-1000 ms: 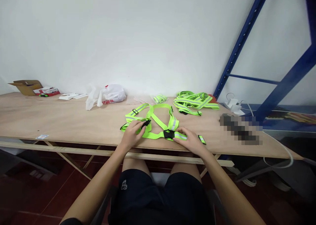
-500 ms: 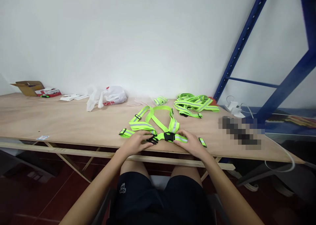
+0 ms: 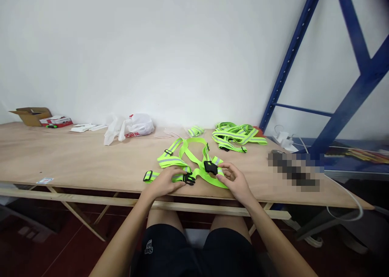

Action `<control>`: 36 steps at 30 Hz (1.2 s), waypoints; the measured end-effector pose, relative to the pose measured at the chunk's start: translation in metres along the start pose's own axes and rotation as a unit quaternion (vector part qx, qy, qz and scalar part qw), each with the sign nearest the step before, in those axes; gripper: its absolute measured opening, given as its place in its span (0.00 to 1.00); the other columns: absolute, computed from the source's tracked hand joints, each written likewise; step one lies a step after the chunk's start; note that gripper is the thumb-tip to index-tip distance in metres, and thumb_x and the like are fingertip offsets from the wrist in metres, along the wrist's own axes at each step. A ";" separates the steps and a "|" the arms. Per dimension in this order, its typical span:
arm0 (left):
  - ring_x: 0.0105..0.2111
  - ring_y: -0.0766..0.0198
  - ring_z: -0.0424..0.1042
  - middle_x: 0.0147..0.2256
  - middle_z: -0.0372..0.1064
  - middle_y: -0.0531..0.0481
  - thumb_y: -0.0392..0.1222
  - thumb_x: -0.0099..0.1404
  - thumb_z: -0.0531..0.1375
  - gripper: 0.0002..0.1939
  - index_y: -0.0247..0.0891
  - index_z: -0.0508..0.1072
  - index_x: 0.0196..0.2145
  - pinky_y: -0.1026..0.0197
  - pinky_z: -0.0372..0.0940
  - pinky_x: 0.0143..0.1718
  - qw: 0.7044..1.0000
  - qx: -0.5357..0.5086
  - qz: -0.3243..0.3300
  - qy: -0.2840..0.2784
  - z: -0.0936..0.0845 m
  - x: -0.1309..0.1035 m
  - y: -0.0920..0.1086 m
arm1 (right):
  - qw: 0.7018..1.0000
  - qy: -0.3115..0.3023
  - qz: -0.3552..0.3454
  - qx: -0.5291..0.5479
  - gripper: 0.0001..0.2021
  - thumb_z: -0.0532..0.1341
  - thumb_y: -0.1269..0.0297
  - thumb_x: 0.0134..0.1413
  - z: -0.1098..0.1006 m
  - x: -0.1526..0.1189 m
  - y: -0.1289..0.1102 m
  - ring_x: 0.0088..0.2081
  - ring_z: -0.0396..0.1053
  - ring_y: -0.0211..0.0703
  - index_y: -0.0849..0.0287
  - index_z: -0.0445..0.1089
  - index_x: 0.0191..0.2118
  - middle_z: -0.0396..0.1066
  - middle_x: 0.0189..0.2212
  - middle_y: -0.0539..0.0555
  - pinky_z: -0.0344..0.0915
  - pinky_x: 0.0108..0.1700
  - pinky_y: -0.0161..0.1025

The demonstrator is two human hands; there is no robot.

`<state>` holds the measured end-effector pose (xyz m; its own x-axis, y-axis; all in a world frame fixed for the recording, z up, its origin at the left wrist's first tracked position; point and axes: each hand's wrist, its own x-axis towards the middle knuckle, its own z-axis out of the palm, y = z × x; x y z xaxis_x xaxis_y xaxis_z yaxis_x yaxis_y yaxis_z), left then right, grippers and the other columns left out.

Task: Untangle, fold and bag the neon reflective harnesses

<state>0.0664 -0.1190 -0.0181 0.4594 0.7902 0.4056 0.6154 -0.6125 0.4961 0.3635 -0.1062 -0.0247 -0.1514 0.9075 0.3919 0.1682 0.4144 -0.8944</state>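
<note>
A neon-green reflective strap harness (image 3: 185, 155) lies spread near the front edge of the plywood table (image 3: 75, 159). My left hand (image 3: 165, 182) rests on its left strap and pinches the pronged black buckle half (image 3: 190, 180) against the table. My right hand (image 3: 234, 180) holds the other black buckle half (image 3: 210, 167), lifted a little off the wood with the green strap under the fingers. The two buckle halves are apart, a short gap between them.
A pile of more green reflective straps (image 3: 238, 133) lies behind, with a small folded one (image 3: 196, 131) beside it. A white plastic bag (image 3: 130, 127), a cardboard box (image 3: 30, 116) and a red box (image 3: 56, 121) stand along the wall. Blue shelving (image 3: 343, 103) rises at right.
My left hand drew the pronged buckle end along the table toward the middle. My right hand lifted its buckle half off the table and turned it. The view tilted slightly.
</note>
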 end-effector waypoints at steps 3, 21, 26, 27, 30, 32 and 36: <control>0.51 0.51 0.74 0.49 0.76 0.45 0.46 0.63 0.66 0.17 0.44 0.78 0.49 0.52 0.67 0.55 0.999 -0.031 -0.017 0.013 0.001 0.002 0.001 | 0.998 -0.050 0.003 -0.038 0.20 0.67 0.50 0.50 0.002 -0.001 0.001 0.43 0.76 0.51 0.54 0.69 0.45 0.76 0.41 0.55 0.71 0.48 0.46; 0.54 0.51 0.71 0.51 0.74 0.42 0.46 0.63 0.66 0.18 0.44 0.78 0.51 0.46 0.63 0.59 0.982 -0.095 -0.003 0.163 0.018 0.012 0.004 | 0.999 -0.028 -0.027 -0.021 0.25 0.67 0.44 0.49 -0.002 0.005 0.006 0.47 0.74 0.53 0.55 0.77 0.48 0.77 0.44 0.59 0.71 0.52 0.48; 0.53 0.51 0.71 0.50 0.74 0.41 0.46 0.63 0.66 0.17 0.42 0.79 0.50 0.48 0.63 0.58 0.980 -0.106 -0.010 0.168 0.016 0.013 0.007 | 0.994 -0.045 -0.071 -0.068 0.20 0.66 0.49 0.53 -0.002 0.003 0.001 0.50 0.73 0.52 0.55 0.79 0.47 0.75 0.46 0.59 0.68 0.54 0.46; 0.52 0.51 0.71 0.49 0.74 0.41 0.46 0.63 0.67 0.18 0.42 0.80 0.50 0.48 0.64 0.58 0.980 -0.107 -0.010 0.168 0.017 0.013 0.007 | 0.994 -0.045 -0.075 -0.071 0.20 0.66 0.50 0.53 -0.002 0.003 0.001 0.49 0.73 0.51 0.55 0.79 0.48 0.75 0.45 0.59 0.68 0.54 0.46; 0.52 0.51 0.72 0.49 0.74 0.41 0.46 0.63 0.67 0.18 0.42 0.80 0.50 0.49 0.64 0.57 0.982 -0.103 -0.007 0.161 0.017 0.013 0.007 | 0.992 -0.036 -0.086 -0.083 0.20 0.67 0.50 0.53 -0.001 0.002 0.004 0.49 0.72 0.50 0.55 0.79 0.48 0.74 0.45 0.58 0.67 0.54 0.45; 0.52 0.51 0.72 0.50 0.74 0.42 0.46 0.63 0.67 0.18 0.43 0.79 0.50 0.48 0.64 0.58 0.983 -0.097 -0.001 0.157 0.017 0.012 0.007 | 0.991 -0.030 -0.089 -0.095 0.20 0.67 0.49 0.53 -0.001 0.002 0.007 0.50 0.72 0.51 0.54 0.79 0.48 0.73 0.46 0.58 0.67 0.55 0.45; 0.52 0.51 0.72 0.50 0.74 0.41 0.47 0.63 0.66 0.18 0.43 0.79 0.51 0.47 0.65 0.57 0.985 -0.094 0.006 0.146 0.019 0.011 0.006 | 0.990 -0.029 -0.085 -0.106 0.21 0.66 0.48 0.53 -0.001 0.002 0.009 0.50 0.72 0.51 0.54 0.79 0.48 0.73 0.46 0.59 0.66 0.56 0.45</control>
<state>0.0869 -0.1132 -0.0250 0.2446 0.7596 0.6026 0.4699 -0.6365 0.6116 0.3653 -0.1006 -0.0316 -0.2493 0.8205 0.5144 0.3345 0.5715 -0.7493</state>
